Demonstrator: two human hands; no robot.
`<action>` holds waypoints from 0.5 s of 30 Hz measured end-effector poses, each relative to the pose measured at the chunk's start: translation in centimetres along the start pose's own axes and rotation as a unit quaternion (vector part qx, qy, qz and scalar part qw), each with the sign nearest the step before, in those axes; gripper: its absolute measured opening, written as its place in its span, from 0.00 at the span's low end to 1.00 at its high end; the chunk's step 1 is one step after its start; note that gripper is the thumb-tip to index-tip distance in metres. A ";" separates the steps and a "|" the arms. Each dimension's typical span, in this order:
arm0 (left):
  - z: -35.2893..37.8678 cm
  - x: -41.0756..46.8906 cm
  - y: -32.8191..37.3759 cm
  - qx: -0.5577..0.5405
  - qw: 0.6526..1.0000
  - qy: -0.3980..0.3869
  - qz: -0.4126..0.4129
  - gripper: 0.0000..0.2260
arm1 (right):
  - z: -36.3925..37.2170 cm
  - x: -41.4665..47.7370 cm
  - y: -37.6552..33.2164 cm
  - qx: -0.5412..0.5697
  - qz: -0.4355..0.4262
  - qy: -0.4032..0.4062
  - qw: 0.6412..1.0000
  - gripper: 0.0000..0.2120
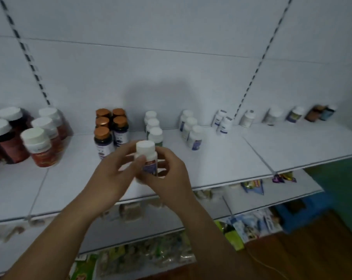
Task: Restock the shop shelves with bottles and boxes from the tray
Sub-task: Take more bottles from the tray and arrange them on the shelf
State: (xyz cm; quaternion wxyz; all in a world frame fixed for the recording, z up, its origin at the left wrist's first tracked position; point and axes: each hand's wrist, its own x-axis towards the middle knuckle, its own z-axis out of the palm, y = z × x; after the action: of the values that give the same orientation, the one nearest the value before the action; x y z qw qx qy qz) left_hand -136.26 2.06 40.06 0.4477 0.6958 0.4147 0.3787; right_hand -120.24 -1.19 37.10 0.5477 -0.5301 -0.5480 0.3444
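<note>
A small white bottle (146, 156) with a white cap and a purple label stands upright in mid-air, just in front of the white shelf (221, 156). My left hand (112, 174) grips it from the left, thumb across its front. From the right, my right hand (169, 174) holds its lower body with curled fingers. Right behind it on the shelf is a row of three white-capped bottles (153, 128). The tray is out of view.
Along the shelf stand red bottles with white caps (39, 142) at the left, dark bottles with copper caps (108, 130), white bottles (191, 130) and scattered bottles (272, 116) further right. Lower shelves hold packets (253, 185). A blue crate (304, 211) sits on the floor.
</note>
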 end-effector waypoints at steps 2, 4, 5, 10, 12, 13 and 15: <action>1.9 1.7 -0.1 0.080 0.996 -0.030 0.026 0.23 | -2.9 0.3 0.7 -0.013 0.000 0.045 0.999 0.24; 3.7 2.7 -0.4 0.141 0.987 -0.056 0.044 0.27 | -5.8 0.6 1.6 -0.046 -0.002 0.080 0.996 0.25; 4.6 3.0 -0.4 0.181 0.980 -0.066 0.055 0.28 | -7.4 0.8 2.3 -0.062 -0.002 0.095 0.994 0.26; 7.1 3.5 -0.6 0.304 0.943 -0.098 0.089 0.29 | -14.0 2.7 6.0 -0.099 0.036 0.172 0.979 0.27; 7.5 3.5 -1.0 0.305 0.942 -0.105 0.095 0.28 | -16.8 4.4 7.7 -0.096 0.042 0.213 0.971 0.27; 7.6 3.6 -1.3 0.299 0.943 -0.107 0.098 0.28 | -18.1 5.5 8.5 -0.097 0.042 0.227 0.968 0.27; 7.7 3.7 -1.7 0.286 0.947 -0.107 0.097 0.26 | -20.2 7.9 9.7 -0.118 0.049 0.240 0.962 0.27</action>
State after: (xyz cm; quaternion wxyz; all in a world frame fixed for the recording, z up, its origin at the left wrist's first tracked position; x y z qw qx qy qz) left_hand -128.32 3.53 36.64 0.2331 0.8680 0.3856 0.2088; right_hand -97.48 4.24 33.01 0.5794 -0.6840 -0.4107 0.1666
